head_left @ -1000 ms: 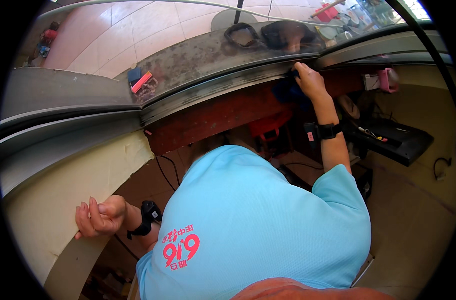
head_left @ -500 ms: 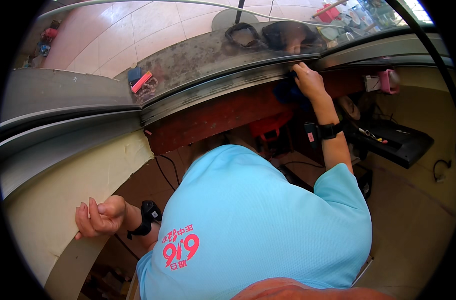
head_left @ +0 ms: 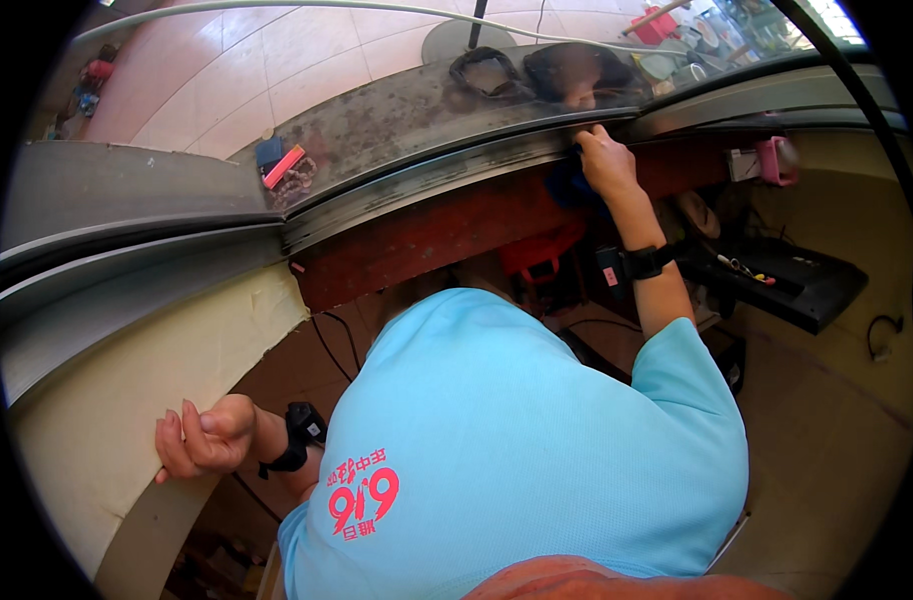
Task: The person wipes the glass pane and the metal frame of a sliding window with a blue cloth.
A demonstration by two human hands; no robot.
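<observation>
Clutching a dark blue cloth [head_left: 573, 186], the right hand [head_left: 607, 162] is at the near edge of a metal window track [head_left: 447, 165]. Its fingers are bent together, closed on the cloth; how the fingertips sit on it is hidden. The cloth bunches out below and to the left of this grip, over a red board [head_left: 407, 245] that runs leftward under the track. A black wristband [head_left: 647, 263] sits on the forearm below the grip.

Well apart, down to the left of the grip, the left hand [head_left: 207, 438] rests by the edge of a cream panel [head_left: 127, 400], its fingers loosely curled and spread a little from one another. It too has a black wristband [head_left: 291, 458] behind it.

Beyond the track from the grip, a dark ring-shaped thing [head_left: 461, 78] lies on a grey ledge [head_left: 387, 115]; far to the left along that ledge are a pink-red box [head_left: 283, 166] and a small dark blue box [head_left: 269, 152]. Right of the grip hangs a pink holder [head_left: 774, 160], and lower on that side is a flat black device [head_left: 807, 290]. Below the grip spreads a light blue shirt [head_left: 537, 420].
</observation>
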